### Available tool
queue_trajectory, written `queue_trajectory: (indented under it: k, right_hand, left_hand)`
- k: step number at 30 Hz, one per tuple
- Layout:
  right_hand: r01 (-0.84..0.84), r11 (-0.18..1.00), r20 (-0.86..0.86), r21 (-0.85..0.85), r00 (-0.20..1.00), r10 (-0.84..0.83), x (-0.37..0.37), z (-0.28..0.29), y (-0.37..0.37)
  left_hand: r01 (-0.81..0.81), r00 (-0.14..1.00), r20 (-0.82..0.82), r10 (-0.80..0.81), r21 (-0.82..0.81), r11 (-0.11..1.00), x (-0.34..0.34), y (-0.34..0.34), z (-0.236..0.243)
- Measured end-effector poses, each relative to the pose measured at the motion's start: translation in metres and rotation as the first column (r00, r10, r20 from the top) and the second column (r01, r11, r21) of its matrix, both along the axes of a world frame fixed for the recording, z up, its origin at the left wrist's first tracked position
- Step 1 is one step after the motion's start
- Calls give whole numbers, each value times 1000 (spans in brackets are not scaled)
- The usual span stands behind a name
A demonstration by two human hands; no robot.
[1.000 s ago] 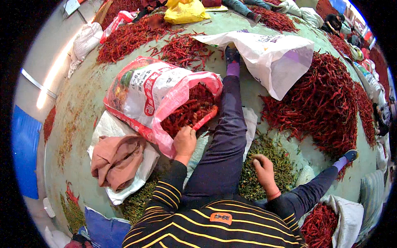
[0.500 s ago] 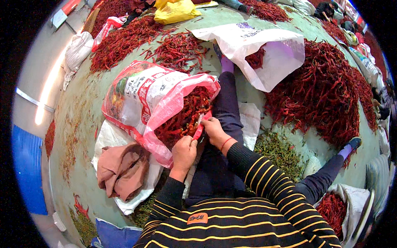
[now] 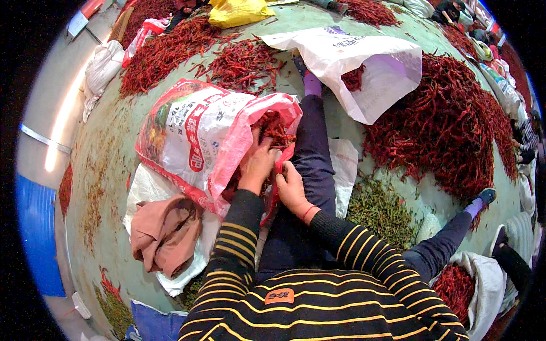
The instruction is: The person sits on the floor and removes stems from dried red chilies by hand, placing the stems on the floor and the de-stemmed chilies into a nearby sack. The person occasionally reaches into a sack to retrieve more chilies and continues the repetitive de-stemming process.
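A red-and-white woven plastic sack (image 3: 219,131) lies on its side in front of me, its pink-edged mouth turned toward my lap. Inside it are dried red chili peppers (image 3: 274,126). My left hand (image 3: 259,165) reaches into the mouth, fingers stretched over the peppers and partly hidden among them; it appears to grip nothing. On the right of the opening, my right hand (image 3: 292,187) pinches the sack's rim between thumb and fingers. The sack rests beside my outstretched leg.
A large chili heap (image 3: 438,131) lies right, beside an open white sack (image 3: 384,85). Green stems (image 3: 378,213) are piled between my legs. A brown cloth (image 3: 165,233) lies left on white sacking. Another sack of chilies (image 3: 455,290) stands lower right. Other people sit farther off.
My left hand has let go of the sack's rim and moved up into its mouth, onto the chilies. My right hand still holds the rim. A dark-clothed limb has appeared at lower right.
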State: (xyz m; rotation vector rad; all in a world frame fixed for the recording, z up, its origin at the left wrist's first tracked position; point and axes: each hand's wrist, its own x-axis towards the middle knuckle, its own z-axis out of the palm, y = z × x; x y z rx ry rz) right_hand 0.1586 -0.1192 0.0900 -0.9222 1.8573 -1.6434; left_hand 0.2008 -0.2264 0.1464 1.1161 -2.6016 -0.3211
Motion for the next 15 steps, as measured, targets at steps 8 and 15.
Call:
queue_trajectory:
  k: [8, 15]
  right_hand:
    - [-23, 986, 177, -167, 983, 53, 0, 23, 5]
    - [2, 994, 282, -108, 959, 29, -8, 20, -8]
  left_hand:
    - [-84, 990, 84, 112, -285, 955, 18, -91, -47]
    - [-108, 991, 59, 117, -138, 985, 24, -111, -43]
